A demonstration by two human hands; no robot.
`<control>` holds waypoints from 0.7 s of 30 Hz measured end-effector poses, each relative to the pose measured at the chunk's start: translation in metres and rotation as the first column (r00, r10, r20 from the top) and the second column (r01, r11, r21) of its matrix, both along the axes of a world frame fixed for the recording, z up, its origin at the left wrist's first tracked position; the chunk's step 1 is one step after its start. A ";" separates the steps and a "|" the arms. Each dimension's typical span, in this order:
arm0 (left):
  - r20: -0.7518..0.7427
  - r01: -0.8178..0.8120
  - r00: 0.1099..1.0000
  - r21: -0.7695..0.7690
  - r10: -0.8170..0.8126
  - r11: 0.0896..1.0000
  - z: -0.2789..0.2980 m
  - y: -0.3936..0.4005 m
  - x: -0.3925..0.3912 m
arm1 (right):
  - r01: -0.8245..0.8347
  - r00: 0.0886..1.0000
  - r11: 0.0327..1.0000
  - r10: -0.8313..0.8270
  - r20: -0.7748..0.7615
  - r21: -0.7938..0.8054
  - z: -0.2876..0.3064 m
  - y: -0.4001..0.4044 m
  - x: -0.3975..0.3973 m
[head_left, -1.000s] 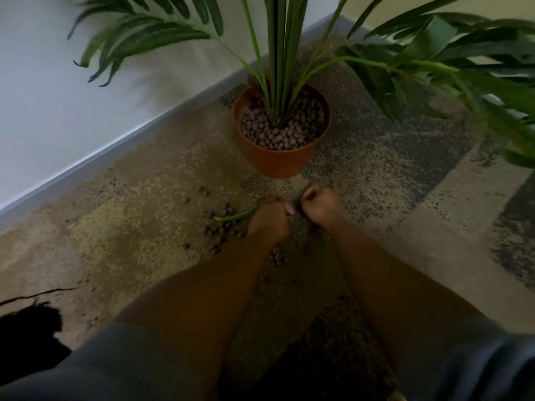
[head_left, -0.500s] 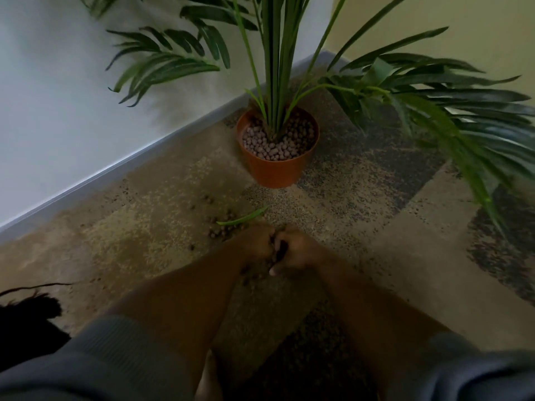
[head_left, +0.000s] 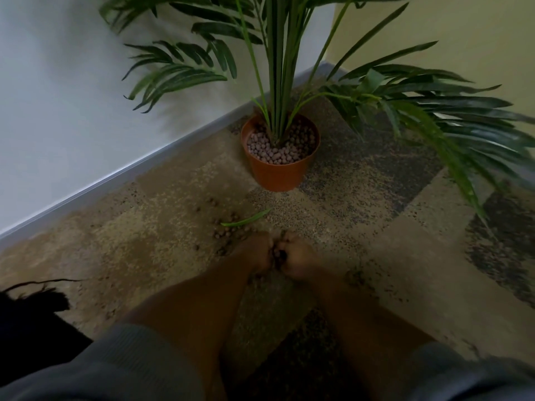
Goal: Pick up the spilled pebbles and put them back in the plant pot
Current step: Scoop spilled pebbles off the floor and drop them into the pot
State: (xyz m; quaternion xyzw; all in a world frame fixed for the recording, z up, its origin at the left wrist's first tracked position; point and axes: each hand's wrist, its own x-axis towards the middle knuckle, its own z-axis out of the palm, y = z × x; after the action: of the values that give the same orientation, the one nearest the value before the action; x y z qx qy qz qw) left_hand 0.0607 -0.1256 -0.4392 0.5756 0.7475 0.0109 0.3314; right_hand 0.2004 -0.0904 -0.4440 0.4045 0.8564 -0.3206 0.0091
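Nearest us, our left hand [head_left: 258, 253] and right hand [head_left: 297, 257] have drawn together since a second ago, when they worked slightly apart; now both are curled and pressed side by side, cupping a small clutch of round brown clay pebbles [head_left: 278, 254] between them. More lie scattered on the mottled carpet floor [head_left: 162, 227] just beyond. The orange plastic plant pot [head_left: 279, 172] stands farther off, so we judge the carry comes next.

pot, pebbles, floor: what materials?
Orange plant pot: likely plastic, smooth matte wall and thin even rim. Round grey-brown pebbles: probably expanded clay, uniform rounded dull grains. Mottled brown carpet floor: looks like short-pile carpet, speckled and non-reflective.
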 end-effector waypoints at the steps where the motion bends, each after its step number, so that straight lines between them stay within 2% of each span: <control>1: 0.027 -0.024 0.999 -0.001 0.024 1.000 -0.001 0.000 -0.001 | 0.022 0.999 1.000 -0.023 -0.049 -0.015 -0.002 0.000 0.001; 3: 0.057 -0.057 0.997 0.013 0.056 0.998 -0.005 -0.001 -0.002 | 0.120 0.982 0.990 -0.129 -0.139 -0.074 -0.005 0.003 0.002; 4: 0.076 -0.084 0.994 0.030 0.081 0.996 -0.008 -0.002 -0.003 | 0.207 0.953 0.964 -0.237 -0.190 -0.167 -0.003 0.005 0.001; 5: 0.094 -0.120 0.989 0.035 0.117 0.992 -0.009 -0.002 -0.004 | 0.315 0.895 0.888 -0.395 -0.206 -0.334 0.002 0.007 0.000; 7: 0.152 -0.178 0.973 0.035 0.171 0.983 -0.011 -0.003 -0.005 | 0.432 0.726 0.577 -0.679 -0.113 -0.693 0.013 0.010 -0.004; 8: 0.204 -0.226 0.955 0.019 0.218 0.974 -0.014 -0.003 -0.006 | 0.437 0.651 0.432 -0.758 -0.054 -0.789 0.016 0.013 -0.004; 10: 0.312 -0.337 0.891 -0.036 0.331 0.941 -0.015 -0.005 -0.008 | 0.397 0.556 0.253 -0.831 0.012 -0.882 0.020 0.016 -0.002; 12: 0.383 -0.407 0.833 -0.066 0.400 0.911 -0.014 -0.005 -0.008 | 0.328 0.497 0.131 -0.866 0.053 -0.936 0.019 0.017 0.002; 13: 0.435 -0.449 0.781 -0.108 0.448 0.887 -0.011 -0.005 -0.006 | 0.303 0.477 0.084 -0.876 0.074 -0.949 0.017 0.018 0.003; 15: 0.556 -0.523 0.620 -0.233 0.553 0.820 -0.004 -0.002 0.001 | 0.257 0.449 0.022 -0.888 0.099 -0.966 0.016 0.018 0.005; 17: 0.613 -0.555 0.485 -0.335 0.623 0.762 0.003 0.000 0.006 | 0.237 0.456 0.028 -0.886 0.086 -0.971 0.015 0.019 0.003; 19: 0.660 -0.584 0.305 -0.440 0.687 0.682 0.006 0.003 0.010 | 0.199 0.452 0.033 -0.890 0.062 -0.979 0.016 0.019 0.001; 21: 0.673 -0.587 0.088 -0.561 0.734 0.584 0.014 0.004 0.010 | 0.133 0.401 -0.016 -0.914 0.068 -0.991 0.018 0.019 -0.001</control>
State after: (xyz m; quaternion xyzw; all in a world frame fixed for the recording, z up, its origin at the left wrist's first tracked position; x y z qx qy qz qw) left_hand 0.0711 -0.1219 -0.4248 0.0561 0.6414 0.3922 0.6570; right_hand 0.1992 -0.0718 -0.4259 0.4987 0.1719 -0.8271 -0.1938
